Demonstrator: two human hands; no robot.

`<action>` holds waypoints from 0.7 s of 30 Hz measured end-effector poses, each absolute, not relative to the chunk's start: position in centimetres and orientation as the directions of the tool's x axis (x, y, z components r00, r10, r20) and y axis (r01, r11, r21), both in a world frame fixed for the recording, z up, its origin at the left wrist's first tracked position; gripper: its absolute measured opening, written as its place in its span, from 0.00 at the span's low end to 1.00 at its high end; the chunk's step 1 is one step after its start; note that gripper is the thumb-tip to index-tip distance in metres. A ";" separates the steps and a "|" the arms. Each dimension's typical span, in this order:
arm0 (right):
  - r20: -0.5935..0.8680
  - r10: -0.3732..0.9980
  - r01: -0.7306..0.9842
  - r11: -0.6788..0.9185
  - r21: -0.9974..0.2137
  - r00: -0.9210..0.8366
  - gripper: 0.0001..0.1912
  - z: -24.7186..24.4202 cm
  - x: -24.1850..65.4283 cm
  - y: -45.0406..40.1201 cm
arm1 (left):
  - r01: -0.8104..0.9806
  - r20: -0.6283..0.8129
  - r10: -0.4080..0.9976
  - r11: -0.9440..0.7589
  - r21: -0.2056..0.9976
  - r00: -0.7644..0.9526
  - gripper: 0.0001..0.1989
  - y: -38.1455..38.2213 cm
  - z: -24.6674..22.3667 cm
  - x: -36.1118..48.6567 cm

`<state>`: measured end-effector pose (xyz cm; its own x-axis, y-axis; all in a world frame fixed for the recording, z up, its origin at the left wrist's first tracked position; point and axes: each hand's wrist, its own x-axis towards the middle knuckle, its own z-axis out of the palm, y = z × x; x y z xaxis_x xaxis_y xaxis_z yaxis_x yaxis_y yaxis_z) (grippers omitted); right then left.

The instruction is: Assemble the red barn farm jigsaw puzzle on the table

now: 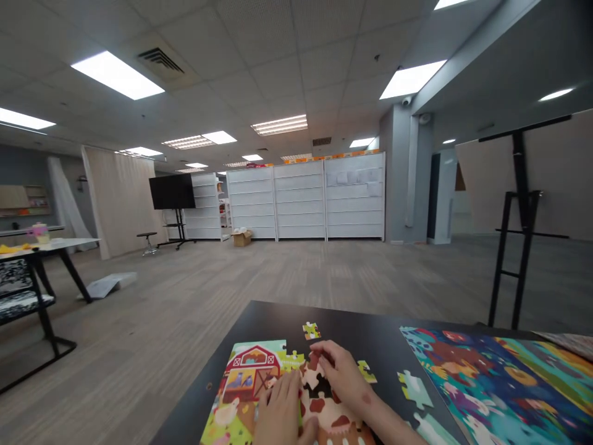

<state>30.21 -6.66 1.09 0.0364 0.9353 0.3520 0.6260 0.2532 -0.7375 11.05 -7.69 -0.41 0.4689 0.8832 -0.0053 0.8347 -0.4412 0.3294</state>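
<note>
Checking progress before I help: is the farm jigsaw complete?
No, incomplete: loose pieces lie on the black table beside the jigsaw, near the right hand.

Printed cardboard jigsaw pieces [414, 389], smooth black tabletop [370, 327], white metal shelving panels [299, 198]

One left hand [280, 414] and one right hand [340, 374] lay on one farm jigsaw puzzle [250, 377]. Four loose jigsaw pieces [414, 389] sat beside that puzzle, with one colourful printed board [500, 383] beyond them.

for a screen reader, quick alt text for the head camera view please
The left hand and right hand rest on a farm jigsaw puzzle with a red barn, on a black table. Loose puzzle pieces and a colourful patterned sheet lie to the right, in a large room with white shelving.
</note>
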 end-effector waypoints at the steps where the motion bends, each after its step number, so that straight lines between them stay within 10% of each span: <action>1: 0.349 0.936 0.647 0.235 -0.726 0.052 0.19 1.1 30.1 -6.8 | 0.837 -0.012 0.883 -0.440 0.326 0.469 0.40 -7.6 -0.4 11.0; 21: 0.259 0.964 0.804 0.108 -0.584 0.058 0.07 1.4 30.3 -8.3 | 0.834 0.018 0.873 -0.471 0.286 0.487 0.30 -8.0 0.0 11.2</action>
